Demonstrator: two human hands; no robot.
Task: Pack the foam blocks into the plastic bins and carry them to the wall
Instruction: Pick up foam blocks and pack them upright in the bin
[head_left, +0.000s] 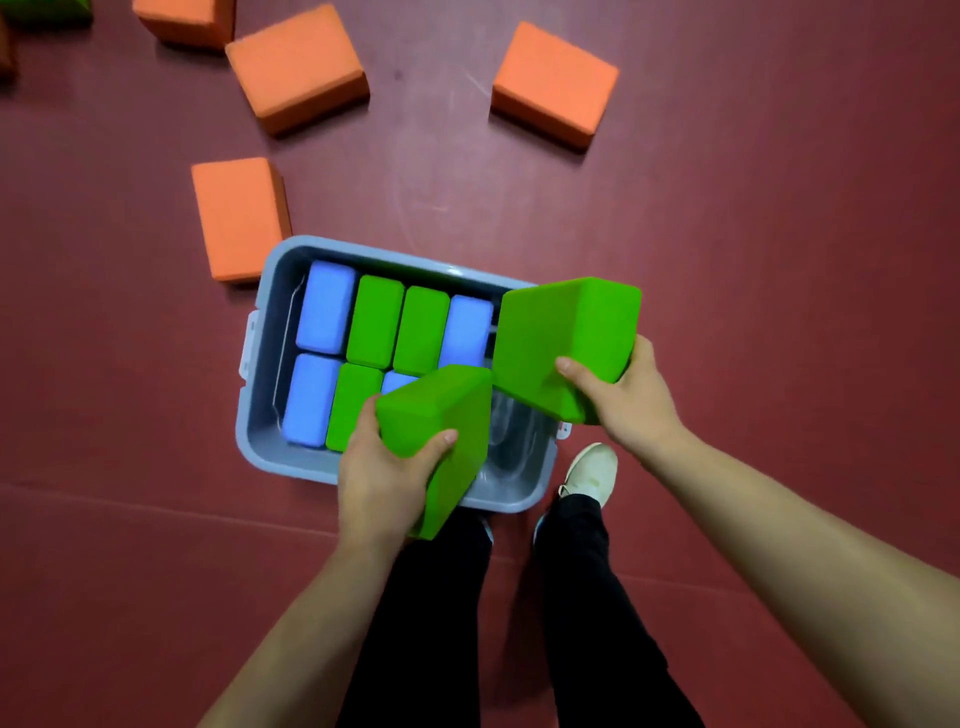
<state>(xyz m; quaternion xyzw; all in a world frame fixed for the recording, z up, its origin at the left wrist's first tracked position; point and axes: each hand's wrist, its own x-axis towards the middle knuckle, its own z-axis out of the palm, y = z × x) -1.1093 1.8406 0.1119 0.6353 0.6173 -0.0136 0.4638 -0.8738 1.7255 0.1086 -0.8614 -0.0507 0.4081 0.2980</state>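
My left hand (387, 467) is clamped around a green block (441, 441), thumb across its near face and fingers wrapped behind its left edge, holding it tilted over the near side of the grey bin (262, 322). My right hand (623, 395) grips a second green block (566, 338) the same way, thumb on the face toward me, and that one hangs over the bin's right end, corner down. The two held blocks nearly meet in the middle; I cannot tell whether they touch.

I judge this to be the packing step, with the bin partly filled and nothing yet ready to carry. The open space is at the right end, where bare plastic floor shows beneath my hands. The next move calls for turning each block upright so it matches the ones already standing on edge, then sliding it down beside its neighbours without wedging.

Counting what sits in the bin: four blue blocks (324, 306) that I can see, one of them mostly hidden under my left block, and three green ones (374, 322). On the red floor (779, 208) beyond lie four orange blocks (298, 65), one resting just beside the bin's far left corner, plus something green and dark at the top left edge, too cropped to name. My white shoe (592, 467) stands just beside the bin's near right corner.
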